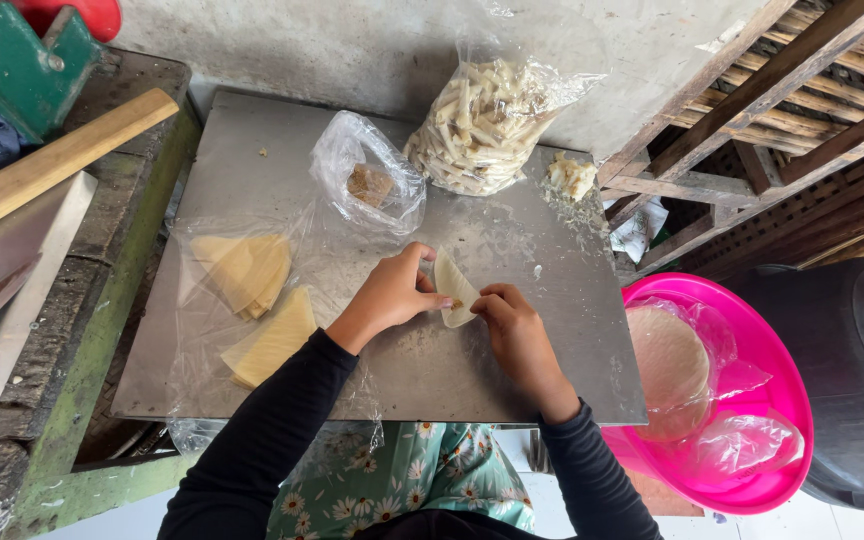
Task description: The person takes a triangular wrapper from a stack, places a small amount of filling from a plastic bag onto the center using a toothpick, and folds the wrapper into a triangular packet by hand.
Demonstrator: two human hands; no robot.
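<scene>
My left hand (389, 293) and my right hand (514, 330) both pinch a small pale pastry wrapper (453, 286) folded over on the steel sheet (512, 380). The left fingers hold its left edge, the right fingers its lower right edge. Stacks of triangular pale wrappers (252, 300) lie on clear plastic to the left of my hands. Behind my hands sits a small clear bag (367, 185) with brown filling, and a larger clear bag of pale rolled sticks (482, 125).
A pink basin (782, 380) with round wrappers in plastic stands at the right. A dough lump (572, 175) lies at the sheet's far right. Wooden slats rise at the upper right; a wooden handle (52, 160) and a green bench edge lie at the left.
</scene>
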